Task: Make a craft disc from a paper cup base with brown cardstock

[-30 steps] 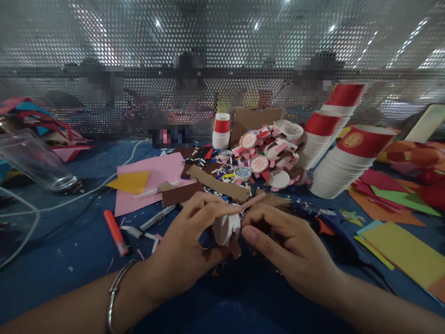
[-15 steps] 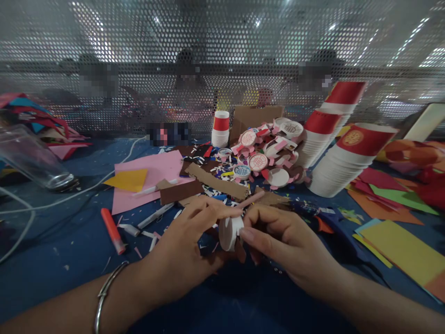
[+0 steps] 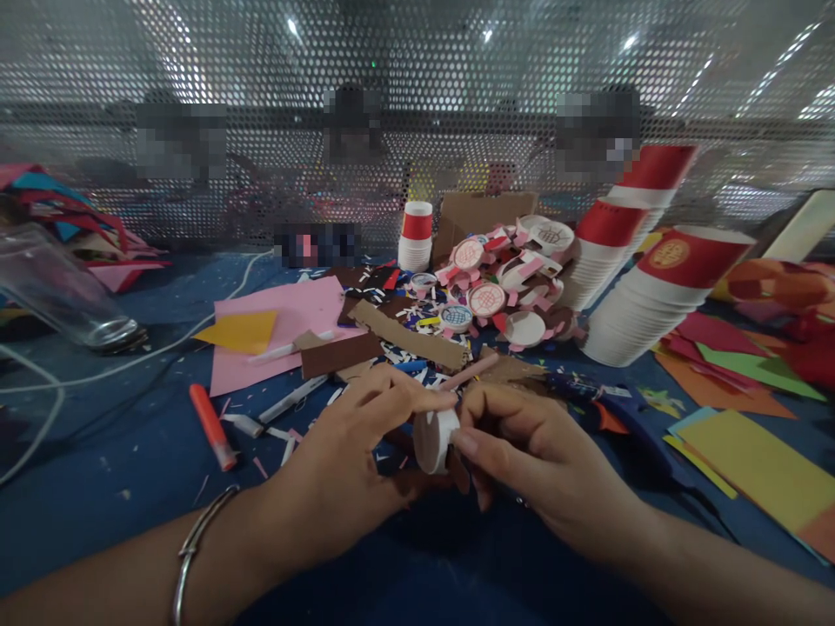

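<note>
Both my hands meet at the centre over a blue table (image 3: 130, 452). My left hand (image 3: 352, 461), with a metal bangle on the wrist, pinches a small white paper disc (image 3: 431, 439) from the left, and a pink paper strip (image 3: 466, 371) sticks out behind it. From the right, my right hand (image 3: 528, 452) grips the same disc, thumb on its edge. A brown paper piece hangs below the disc. Just beyond lies a pile of finished paper discs with pink tabs (image 3: 502, 287).
Stacks of red and white paper cups (image 3: 652, 296) lean at the right, one small stack (image 3: 416, 235) at the back. Pink paper (image 3: 287, 335), brown strips, an orange marker (image 3: 212, 426), a glass jar (image 3: 65, 296), cables and coloured sheets (image 3: 750, 469) lie around. A perforated metal screen closes the back.
Both hands have turned the white disc slightly and closed in on it; the view has shifted a little.
</note>
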`<state>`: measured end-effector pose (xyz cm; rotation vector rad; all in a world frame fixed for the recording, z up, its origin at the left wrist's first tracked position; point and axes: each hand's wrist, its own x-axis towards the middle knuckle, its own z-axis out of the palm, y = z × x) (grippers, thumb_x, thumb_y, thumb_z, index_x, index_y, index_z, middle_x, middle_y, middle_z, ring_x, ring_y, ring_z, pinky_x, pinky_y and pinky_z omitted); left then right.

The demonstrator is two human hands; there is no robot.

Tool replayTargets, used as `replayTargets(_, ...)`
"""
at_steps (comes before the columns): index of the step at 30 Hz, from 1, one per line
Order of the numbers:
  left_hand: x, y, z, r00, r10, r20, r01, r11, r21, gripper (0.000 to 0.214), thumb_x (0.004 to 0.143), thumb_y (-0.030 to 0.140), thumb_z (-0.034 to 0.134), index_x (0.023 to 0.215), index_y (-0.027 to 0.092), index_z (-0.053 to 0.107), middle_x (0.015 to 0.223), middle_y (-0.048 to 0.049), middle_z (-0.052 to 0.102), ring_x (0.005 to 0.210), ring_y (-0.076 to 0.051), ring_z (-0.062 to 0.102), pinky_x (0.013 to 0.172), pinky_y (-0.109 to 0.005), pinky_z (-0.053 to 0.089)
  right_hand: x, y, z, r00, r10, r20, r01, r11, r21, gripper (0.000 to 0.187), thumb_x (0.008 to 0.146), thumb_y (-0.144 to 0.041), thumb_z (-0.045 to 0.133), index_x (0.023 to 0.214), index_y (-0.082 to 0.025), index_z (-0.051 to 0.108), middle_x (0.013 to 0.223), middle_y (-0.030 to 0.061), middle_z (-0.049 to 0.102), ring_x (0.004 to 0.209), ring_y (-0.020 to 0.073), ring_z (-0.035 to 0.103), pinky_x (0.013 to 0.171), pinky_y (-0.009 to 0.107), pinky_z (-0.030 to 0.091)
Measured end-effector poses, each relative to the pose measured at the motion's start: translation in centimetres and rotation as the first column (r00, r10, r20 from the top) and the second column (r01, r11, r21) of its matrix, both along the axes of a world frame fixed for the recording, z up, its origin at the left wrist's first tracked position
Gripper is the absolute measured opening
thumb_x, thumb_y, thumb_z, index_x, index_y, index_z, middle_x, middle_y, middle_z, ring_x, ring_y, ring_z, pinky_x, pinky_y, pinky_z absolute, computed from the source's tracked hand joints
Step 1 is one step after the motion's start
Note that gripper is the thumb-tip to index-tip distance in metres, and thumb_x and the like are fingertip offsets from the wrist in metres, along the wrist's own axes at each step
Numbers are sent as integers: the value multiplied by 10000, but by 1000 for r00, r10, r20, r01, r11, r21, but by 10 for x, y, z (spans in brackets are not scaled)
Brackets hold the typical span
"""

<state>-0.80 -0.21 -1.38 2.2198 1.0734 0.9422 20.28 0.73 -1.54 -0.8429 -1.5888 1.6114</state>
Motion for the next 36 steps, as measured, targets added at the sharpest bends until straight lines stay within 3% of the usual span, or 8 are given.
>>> replayTargets(5,1,-1,-4,1000,16,0,-16,999,37,482,779,125,817,1207,276,655,1116,-38,654,1033,-208,647,853,-338,575,-1,-1,-2,1000,0,-24,-2,999,-52,363,897,-492,726,803,-191,544,640,-30,566,540,83,552,533,204,550)
replayTargets(12,3,-1,-5,1000,0,28,0,1000,26,512,771,67,781,1224,267,652,1113,-47,644,1011,-210,648,826,-351,584,-2,0,-1,999,16,-37,-17,999,-38,355,910,-484,716,803,-190,547,660,-27,589,554,75,567,547,187,553)
replayTargets(18,4,-2,-5,1000,25,-1,-24,990,137,446,790,99,791,1178,273,654,1066,-30,673,981,-202,669,853,-355,571,0,-1,-1,998,16,-68,-22,996,-83,363,879,-460,762,788,-175,557,648,-30,590,556,69,577,540,172,553)
replayTargets(25,6,-4,-3,1000,16,23,-17,996,83,508,734,103,864,1164,277,658,1063,-6,665,979,-172,667,835,-291,567,-1,-1,-3,994,12,-111,-26,991,-132,384,879,-470,768,782,-167,554,631,-29,593,540,61,580,531,161,550)
replayTargets(36,7,-4,-4,998,16,56,-18,999,39,507,726,78,849,1158,278,673,1052,-4,662,949,-179,670,823,-324,585,-3,-1,-7,988,24,-151,-51,982,-181,364,864,-424,794,770,-169,552,623,-36,598,542,54,581,537,152,542)
